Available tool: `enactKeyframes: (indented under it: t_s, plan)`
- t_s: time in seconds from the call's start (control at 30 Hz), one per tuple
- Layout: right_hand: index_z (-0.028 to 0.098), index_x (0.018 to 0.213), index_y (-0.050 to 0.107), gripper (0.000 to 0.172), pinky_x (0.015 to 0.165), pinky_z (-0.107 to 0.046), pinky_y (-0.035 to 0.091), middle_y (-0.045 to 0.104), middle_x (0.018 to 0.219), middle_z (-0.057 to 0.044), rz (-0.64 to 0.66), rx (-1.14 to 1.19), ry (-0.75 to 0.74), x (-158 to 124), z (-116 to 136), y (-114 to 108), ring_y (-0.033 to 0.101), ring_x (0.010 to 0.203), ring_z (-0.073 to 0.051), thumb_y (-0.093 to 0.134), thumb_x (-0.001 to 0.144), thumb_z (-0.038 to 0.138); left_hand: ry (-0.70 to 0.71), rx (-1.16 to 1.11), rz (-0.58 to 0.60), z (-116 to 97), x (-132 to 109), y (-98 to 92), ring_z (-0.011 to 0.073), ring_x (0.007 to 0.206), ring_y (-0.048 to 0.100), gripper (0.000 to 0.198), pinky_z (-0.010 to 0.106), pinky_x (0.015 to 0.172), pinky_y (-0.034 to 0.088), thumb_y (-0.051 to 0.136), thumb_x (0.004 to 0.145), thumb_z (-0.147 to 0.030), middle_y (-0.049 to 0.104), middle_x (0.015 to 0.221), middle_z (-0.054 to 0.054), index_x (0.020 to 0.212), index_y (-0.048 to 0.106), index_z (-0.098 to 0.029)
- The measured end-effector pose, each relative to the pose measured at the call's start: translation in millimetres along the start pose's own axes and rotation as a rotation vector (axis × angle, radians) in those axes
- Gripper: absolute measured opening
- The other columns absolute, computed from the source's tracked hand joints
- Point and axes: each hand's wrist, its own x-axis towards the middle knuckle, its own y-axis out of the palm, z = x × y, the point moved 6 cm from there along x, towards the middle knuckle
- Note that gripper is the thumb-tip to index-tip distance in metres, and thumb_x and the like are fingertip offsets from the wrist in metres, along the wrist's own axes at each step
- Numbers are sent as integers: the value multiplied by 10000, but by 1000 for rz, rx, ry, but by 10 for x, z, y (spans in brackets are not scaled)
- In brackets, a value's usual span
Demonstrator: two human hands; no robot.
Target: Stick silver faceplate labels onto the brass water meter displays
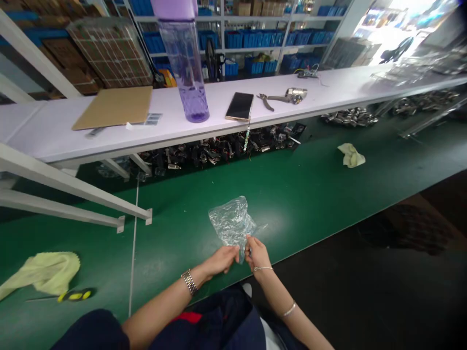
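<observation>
A crumpled clear plastic bag (pixel 230 221) lies over the green worktop (pixel 175 272) near its front edge. My left hand (pixel 221 259), with a metal watch at the wrist, pinches the bag's near edge between thumb and fingers. Close beside it, my right hand (pixel 257 253) has its fingers closed on the near right part of the same bag. The two hands are a small gap apart. I cannot make out whether anything is inside the bag, since its folds and glare hide it.
A raised white shelf (pixel 219 99) carries a purple bottle (pixel 188 73), a phone (pixel 240 106), pliers (pixel 265 102) and cardboard (pixel 115 107). Metal parts (pixel 211 150) fill the space beneath. Yellow cloths (pixel 47 272) and a screwdriver (pixel 75 295) lie on the worktop, with shelf legs (pixel 80 189) at left.
</observation>
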Motion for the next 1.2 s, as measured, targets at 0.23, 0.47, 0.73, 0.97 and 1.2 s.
enactKeyframes:
  t_s: [0.23, 0.47, 0.73, 0.97, 1.2]
  plan:
    - [141, 940, 618, 291, 445, -169, 400, 561, 726, 48, -10, 175, 282, 275, -186, 99, 481, 523, -53, 601, 1025, 419, -62, 140, -131, 145, 124, -395, 90, 486, 319, 582, 243, 499, 312, 349, 1026, -686, 366, 617, -71, 877, 582, -174]
    - [156, 1258, 597, 357, 544, -221, 533, 675, 926, -20, 37, 167, 382, 293, -408, 200, 624, 646, -98, 593, 1028, 428, -81, 466, -209, 341, 277, -720, 178, 800, 638, 405, 379, 836, 536, 577, 1002, -524, 648, 795, 8, 867, 667, -153]
    - [303, 1571, 251, 681, 752, -374, 637, 724, 1204, -133, 74, 218, 257, 416, -309, 19, 759, 973, -231, 449, 1018, 648, -79, 522, -266, 396, 628, -674, 213, 978, 687, 373, 447, 954, 548, 573, 1015, -498, 722, 1022, 60, 1037, 698, -146]
    - [329, 1593, 288, 711, 737, -369, 646, 562, 1451, -138, -77, -3, 87, 498, -366, -175, 748, 957, -220, 564, 973, 539, -115, 493, -215, 539, 822, -406, 219, 1029, 684, 323, 468, 988, 544, 603, 1008, -458, 724, 1067, 72, 1044, 703, -153]
    - [189, 1412, 541, 550, 981, -430, 558, 481, 1487, -180, -452, -441, -166, 394, -359, -772, 630, 1190, -304, 642, 894, 345, -71, 208, -230, 609, 1015, -79, 223, 1046, 681, 322, 461, 982, 549, 609, 1006, -450, 718, 1106, 76, 1065, 698, -146]
